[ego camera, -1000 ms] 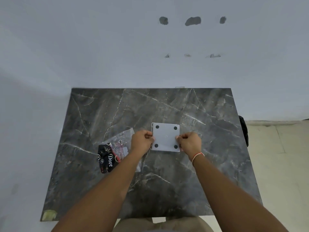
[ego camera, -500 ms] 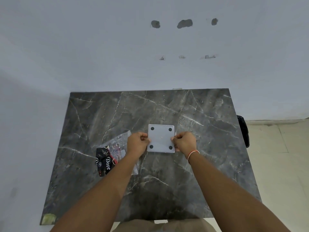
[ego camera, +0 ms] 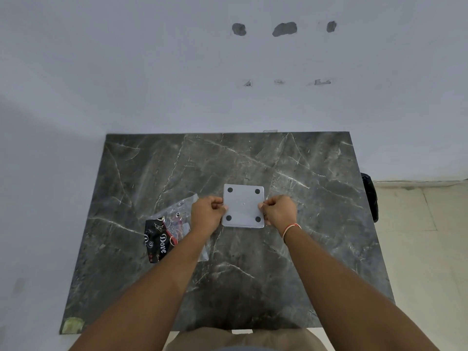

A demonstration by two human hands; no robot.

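A small white square plate (ego camera: 243,205) with four dark round pads near its corners lies at the middle of the dark marble table (ego camera: 304,173). My left hand (ego camera: 206,214) pinches its left edge with curled fingers. My right hand (ego camera: 279,210), a red thread on the wrist, pinches the right edge the same way. Whether the plate rests on the table or hangs just above it cannot be told.
A clear plastic bag with a black and red "Dove" label (ego camera: 167,230) lies left of my left forearm. A black object (ego camera: 369,196) hangs off the table's right edge. A white wall stands behind and to the left; tiled floor lies to the right.
Both hands still hold the white plate by its sides. Plate and hands sit about where they were; mostly the camera view has shifted a little.
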